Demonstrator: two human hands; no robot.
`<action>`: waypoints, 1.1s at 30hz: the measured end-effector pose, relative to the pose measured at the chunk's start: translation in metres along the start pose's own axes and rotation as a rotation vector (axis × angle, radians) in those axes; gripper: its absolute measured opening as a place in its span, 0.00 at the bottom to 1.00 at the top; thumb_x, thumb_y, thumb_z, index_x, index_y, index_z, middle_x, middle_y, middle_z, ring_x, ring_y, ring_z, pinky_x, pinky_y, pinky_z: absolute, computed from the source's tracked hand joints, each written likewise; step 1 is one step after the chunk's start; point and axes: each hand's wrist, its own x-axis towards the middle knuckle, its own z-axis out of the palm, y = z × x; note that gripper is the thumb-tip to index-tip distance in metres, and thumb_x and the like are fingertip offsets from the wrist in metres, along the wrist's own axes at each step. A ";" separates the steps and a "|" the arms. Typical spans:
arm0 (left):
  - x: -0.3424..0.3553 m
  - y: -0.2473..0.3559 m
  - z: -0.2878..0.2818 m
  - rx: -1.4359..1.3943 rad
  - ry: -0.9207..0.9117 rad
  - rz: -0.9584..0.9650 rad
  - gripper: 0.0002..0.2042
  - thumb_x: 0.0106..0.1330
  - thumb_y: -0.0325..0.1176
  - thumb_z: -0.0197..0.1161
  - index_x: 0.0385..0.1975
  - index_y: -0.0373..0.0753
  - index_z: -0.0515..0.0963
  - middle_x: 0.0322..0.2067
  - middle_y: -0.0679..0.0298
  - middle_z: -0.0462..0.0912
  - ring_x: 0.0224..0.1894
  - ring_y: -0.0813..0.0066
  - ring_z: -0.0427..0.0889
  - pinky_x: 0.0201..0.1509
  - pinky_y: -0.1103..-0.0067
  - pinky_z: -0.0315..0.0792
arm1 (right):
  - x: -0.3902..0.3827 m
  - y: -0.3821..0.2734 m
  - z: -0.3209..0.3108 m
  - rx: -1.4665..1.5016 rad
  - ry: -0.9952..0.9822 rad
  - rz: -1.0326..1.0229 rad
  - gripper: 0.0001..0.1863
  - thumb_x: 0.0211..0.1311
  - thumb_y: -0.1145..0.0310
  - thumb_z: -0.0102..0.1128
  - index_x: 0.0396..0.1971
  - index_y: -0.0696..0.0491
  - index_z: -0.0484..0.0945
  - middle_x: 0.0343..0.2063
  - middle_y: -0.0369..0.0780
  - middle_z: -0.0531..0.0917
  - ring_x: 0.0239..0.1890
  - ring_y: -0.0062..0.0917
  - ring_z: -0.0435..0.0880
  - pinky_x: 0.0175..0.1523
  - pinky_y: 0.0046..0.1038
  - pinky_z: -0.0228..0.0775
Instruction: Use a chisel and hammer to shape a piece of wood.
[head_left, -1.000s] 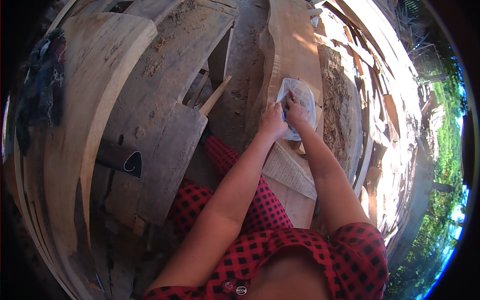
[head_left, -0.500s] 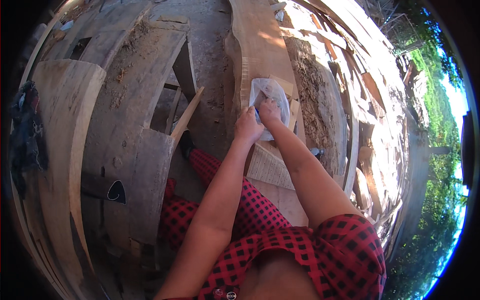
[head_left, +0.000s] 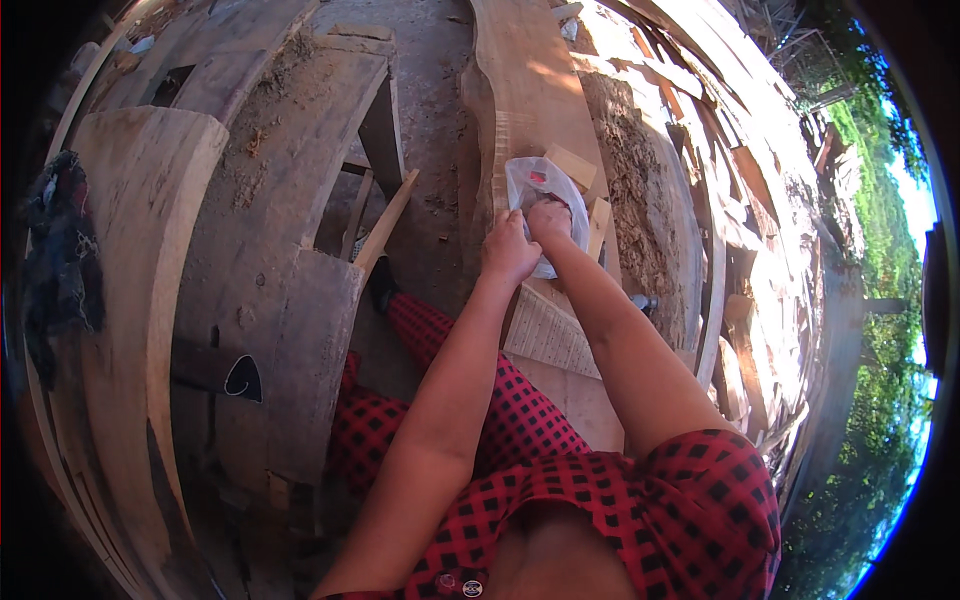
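Note:
A translucent white plastic bag [head_left: 522, 180] sits on the wide wooden plank [head_left: 535, 110] in front of me, with a small red spot showing at its far part. My left hand [head_left: 511, 248] is closed on the bag's near left edge. Just to its right, my right hand [head_left: 550, 224] reaches into the bag's opening. Its fingers are curled, and their tips are partly hidden by the plastic, so what they hold cannot be made out.
Small wood blocks [head_left: 598, 228] lie right of the bag. A pale board covered with small marks [head_left: 555, 328] lies nearer to me. A rough bark-edged timber [head_left: 640, 150] runs along the right, with scrap wood beyond. Weathered wooden boards [head_left: 270, 230] stand at left.
My right hand has shifted slightly within the bag's opening, and the red spot now shows. My left hand keeps its hold on the edge. The whole view has moved a little.

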 end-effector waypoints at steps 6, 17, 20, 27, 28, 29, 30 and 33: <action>-0.001 -0.002 0.001 -0.002 -0.007 -0.012 0.30 0.48 0.35 0.61 0.54 0.30 0.66 0.54 0.49 0.68 0.55 0.55 0.70 0.58 0.70 0.65 | -0.006 -0.003 -0.010 0.126 -0.064 -0.091 0.18 0.57 0.67 0.47 0.42 0.64 0.75 0.44 0.54 0.75 0.47 0.45 0.76 0.43 0.38 0.73; -0.003 -0.006 -0.004 -0.013 0.002 -0.044 0.29 0.47 0.35 0.60 0.53 0.30 0.67 0.54 0.49 0.68 0.54 0.54 0.70 0.58 0.70 0.66 | -0.021 -0.006 -0.024 0.199 -0.051 -0.073 0.19 0.57 0.67 0.47 0.45 0.64 0.70 0.50 0.53 0.69 0.52 0.45 0.70 0.55 0.37 0.66; -0.002 -0.003 -0.001 -0.004 0.031 0.000 0.27 0.48 0.31 0.59 0.51 0.30 0.67 0.51 0.49 0.69 0.52 0.52 0.72 0.56 0.68 0.67 | -0.019 -0.004 -0.019 0.185 0.019 -0.016 0.18 0.57 0.67 0.48 0.44 0.62 0.71 0.51 0.52 0.70 0.52 0.43 0.71 0.51 0.38 0.70; -0.003 0.002 -0.006 -0.015 0.006 -0.041 0.26 0.49 0.32 0.60 0.51 0.31 0.67 0.52 0.50 0.69 0.52 0.53 0.72 0.56 0.69 0.67 | -0.009 -0.002 -0.018 0.094 0.000 -0.178 0.11 0.53 0.70 0.49 0.28 0.60 0.81 0.33 0.50 0.81 0.37 0.40 0.82 0.41 0.34 0.76; -0.003 0.002 -0.006 -0.018 0.013 -0.047 0.26 0.49 0.32 0.60 0.51 0.31 0.67 0.52 0.50 0.69 0.52 0.53 0.72 0.56 0.69 0.67 | -0.011 -0.002 -0.018 0.102 0.071 -0.172 0.11 0.53 0.71 0.50 0.26 0.60 0.81 0.31 0.50 0.81 0.36 0.40 0.83 0.41 0.33 0.76; -0.002 0.001 -0.003 -0.019 0.011 -0.045 0.26 0.49 0.32 0.60 0.51 0.31 0.67 0.52 0.50 0.69 0.52 0.53 0.72 0.56 0.69 0.67 | -0.010 0.000 -0.018 0.101 0.071 -0.169 0.11 0.53 0.71 0.50 0.26 0.60 0.81 0.31 0.50 0.81 0.36 0.40 0.83 0.41 0.33 0.76; -0.001 0.000 0.000 -0.025 0.035 -0.020 0.27 0.48 0.33 0.59 0.51 0.31 0.67 0.51 0.50 0.69 0.52 0.53 0.72 0.55 0.69 0.67 | -0.008 0.003 -0.019 0.088 0.073 -0.184 0.11 0.53 0.70 0.50 0.26 0.60 0.81 0.31 0.50 0.81 0.36 0.41 0.83 0.41 0.34 0.76; 0.001 -0.005 0.002 -0.022 0.055 -0.001 0.28 0.47 0.34 0.59 0.51 0.31 0.68 0.51 0.50 0.70 0.51 0.53 0.73 0.54 0.68 0.68 | -0.009 0.004 -0.025 0.112 0.074 -0.207 0.11 0.52 0.70 0.51 0.27 0.59 0.81 0.32 0.51 0.81 0.36 0.41 0.82 0.41 0.36 0.75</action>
